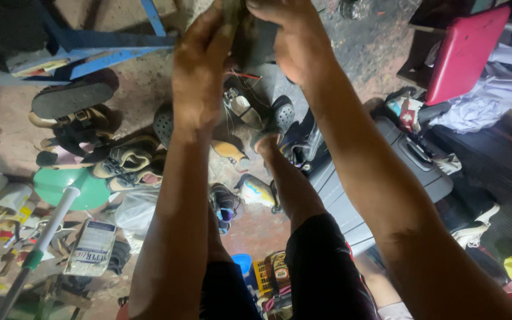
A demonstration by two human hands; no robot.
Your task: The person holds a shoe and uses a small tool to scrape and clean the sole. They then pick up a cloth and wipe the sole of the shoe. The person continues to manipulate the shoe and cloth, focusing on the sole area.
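Note:
Both my arms reach up to the top of the head view. My left hand (200, 71) and my right hand (294, 41) grip a dark, worn shoe piece (250, 35) between them, held above the floor. Its top is cut off by the frame edge, so its full shape is hidden. Below the hands my bare legs and dark shorts (321, 266) show, with one foot in a dark perforated clog (277, 115).
Several sandals and shoes (114, 154) lie scattered on the reddish floor. A blue metal frame (108, 44) stands top left, a green round base with a white pole (60, 195) at left, a grey suitcase (386, 172) and a red panel (466, 50) at right.

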